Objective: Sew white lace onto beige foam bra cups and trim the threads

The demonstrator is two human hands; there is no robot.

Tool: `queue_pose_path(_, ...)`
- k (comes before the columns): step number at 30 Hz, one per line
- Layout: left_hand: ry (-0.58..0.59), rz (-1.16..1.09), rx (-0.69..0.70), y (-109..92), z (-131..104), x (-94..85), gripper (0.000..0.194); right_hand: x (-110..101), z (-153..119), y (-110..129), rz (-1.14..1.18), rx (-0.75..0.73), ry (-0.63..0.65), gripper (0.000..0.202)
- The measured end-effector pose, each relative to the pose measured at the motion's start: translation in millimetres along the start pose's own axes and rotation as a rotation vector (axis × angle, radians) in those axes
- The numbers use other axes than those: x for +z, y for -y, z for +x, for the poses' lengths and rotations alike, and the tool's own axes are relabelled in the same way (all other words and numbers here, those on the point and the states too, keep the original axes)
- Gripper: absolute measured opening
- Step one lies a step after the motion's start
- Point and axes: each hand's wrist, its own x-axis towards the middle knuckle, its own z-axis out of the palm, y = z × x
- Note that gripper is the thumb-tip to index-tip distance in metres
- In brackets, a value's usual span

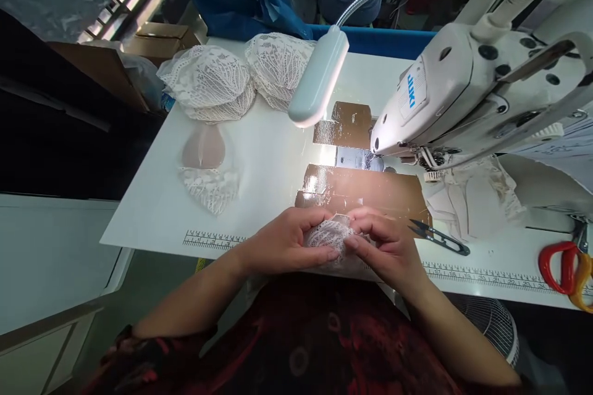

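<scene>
Left hand and right hand pinching white lace between them, the lace being held at the near edge of the table, snips lying beside the right hand.

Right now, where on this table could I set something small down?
The widest bare patch of white table lies between the lone lace piece and the brown cardboard; another between that lace and the left edge. The right is crowded: sewing machine, fabric pieces, snips and scissors.

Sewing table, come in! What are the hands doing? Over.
Left hand, right hand: holding white lace piece. Lace at near edge of table. Snips beside right hand.
</scene>
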Motion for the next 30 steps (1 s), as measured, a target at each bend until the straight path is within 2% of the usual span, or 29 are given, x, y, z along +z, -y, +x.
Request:
queue_pose_path(5,-0.037,-0.002,0.031,-1.6,-2.1,-3.4,0.028,5.6,2.0,-1.0,0.017,0.034,-0.093,0.012)
queue_pose_path(8,-0.076,0.013,0.022,-3.5,0.4,-5.5,0.029,6.4,2.5,-0.9,0.025,0.052,-0.103,0.012)
queue_pose_path(15,-0.082,-0.044,-0.064,-7.5,10.7,-0.9,0.025,4.9,1.4,-2.0,-0.020,0.089,-0.114,0.016)
queue_pose_path(20,-0.093,-0.090,-0.077,-8.7,16.1,0.9,0.024,1.4,1.0,-3.6,-0.008,0.153,-0.099,0.019)
queue_pose_path(23,-0.118,-0.187,-0.095,-8.0,16.9,1.1,0.025,-3.7,-0.1,-4.9,0.077,0.203,-0.120,0.020)
queue_pose_path(26,-0.136,-0.258,-0.098,-8.1,17.1,2.5,0.026,-9.1,-1.0,-6.0,0.206,0.188,-0.154,0.023)
queue_pose_path(30,-0.147,-0.172,-0.059,-10.3,18.2,6.2,0.026,-11.1,0.5,-2.4,0.135,0.160,-0.066,0.027)
